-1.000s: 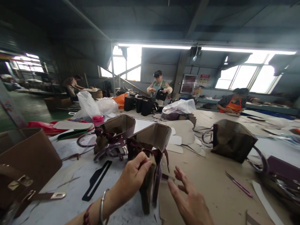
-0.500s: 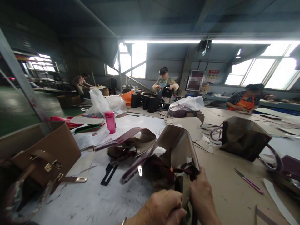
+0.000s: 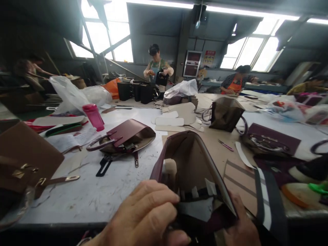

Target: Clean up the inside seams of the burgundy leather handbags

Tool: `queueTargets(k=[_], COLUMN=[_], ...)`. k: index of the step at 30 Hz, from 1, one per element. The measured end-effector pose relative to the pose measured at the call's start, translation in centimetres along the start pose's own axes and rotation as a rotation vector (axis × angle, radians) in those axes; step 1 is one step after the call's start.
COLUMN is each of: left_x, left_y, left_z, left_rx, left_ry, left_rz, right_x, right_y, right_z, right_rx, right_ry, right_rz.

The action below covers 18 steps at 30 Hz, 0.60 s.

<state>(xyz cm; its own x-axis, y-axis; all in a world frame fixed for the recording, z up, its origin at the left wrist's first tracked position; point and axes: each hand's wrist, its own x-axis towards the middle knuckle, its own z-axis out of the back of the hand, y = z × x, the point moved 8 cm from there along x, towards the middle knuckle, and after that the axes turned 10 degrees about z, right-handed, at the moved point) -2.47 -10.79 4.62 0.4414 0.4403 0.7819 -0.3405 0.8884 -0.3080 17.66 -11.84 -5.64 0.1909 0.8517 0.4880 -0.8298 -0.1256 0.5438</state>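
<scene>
Directly before me an unfinished maroon handbag (image 3: 202, 160) stands with its mouth open toward me, showing a brown inside and pale pieces in the lower part. My left hand (image 3: 146, 212) is closed over the bag's near left edge, its fingers curled and the thumb low. On the opposite side, my right hand (image 3: 242, 218) grips the near right wall; most of its fingers are hidden behind the bag. To the left, a second maroon handbag (image 3: 128, 133) lies on its side, handles leftward and a strap hanging toward me. A black flat template (image 3: 104, 166) lies nearby.
A brown handbag (image 3: 33, 147) stands at left, near a pink bottle (image 3: 93, 117). Small scissors (image 3: 225, 145), cut panels (image 3: 242, 182) and a dark bag (image 3: 227, 114) lie right. An orange-and-green container (image 3: 304, 194) sits at the near right. Co-workers (image 3: 157, 66) are across the table.
The view has swung right and down. The held bag now faces me with its mouth open, and my left hand has moved to its left edge. The other maroon bag now lies apart from it.
</scene>
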Motion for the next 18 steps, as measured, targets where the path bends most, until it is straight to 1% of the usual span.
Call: queueTargets(k=[3, 5, 7, 9, 10, 11, 13, 15, 16, 18], left_x=[-1.4, -1.8, -1.5, -1.1, -0.9, -0.8, -0.8, -1.0, -1.0, -0.9], left_y=[-1.9, -2.6, -2.1, -0.7, -0.1, 0.1, -0.1, -0.6, -0.8, -0.9], left_z=[-2.6, -3.3, -3.3, -2.8, -2.6, -2.5, -3.1, -4.3, -5.0, -6.0], left_rx=[0.079, 0.165, 0.290, 0.474, 0.569, 0.653, 0.758, 0.775, 0.764, 0.722], left_ry=[0.048, 0.124, 0.266, 0.429, 0.491, 0.543, 0.624, 0.698, 0.720, 0.769], left_rz=[-0.073, -0.100, -0.043, 0.075, 0.107, 0.106, 0.031, -0.038, -0.050, -0.031], right_x=[-1.0, -1.4, -1.8, -1.9, -1.9, -1.8, -1.4, -1.0, -0.9, -1.2], right_y=[0.3, 0.5, 0.8, 1.6, 2.1, 2.6, 3.3, 3.2, 3.0, 3.0], right_z=[0.9, 1.3, 1.7, 2.1, 2.2, 2.2, 1.7, 1.3, 1.3, 2.3], right_rx=[0.014, 0.029, -0.029, -0.156, -0.220, -0.267, -0.299, -0.306, -0.307, -0.312], right_ry=[-0.038, -0.031, -0.008, -0.002, -0.005, -0.010, -0.003, 0.002, -0.002, -0.042], right_rz=[-0.053, -0.071, -0.053, 0.000, 0.035, 0.063, 0.090, 0.066, 0.052, 0.089])
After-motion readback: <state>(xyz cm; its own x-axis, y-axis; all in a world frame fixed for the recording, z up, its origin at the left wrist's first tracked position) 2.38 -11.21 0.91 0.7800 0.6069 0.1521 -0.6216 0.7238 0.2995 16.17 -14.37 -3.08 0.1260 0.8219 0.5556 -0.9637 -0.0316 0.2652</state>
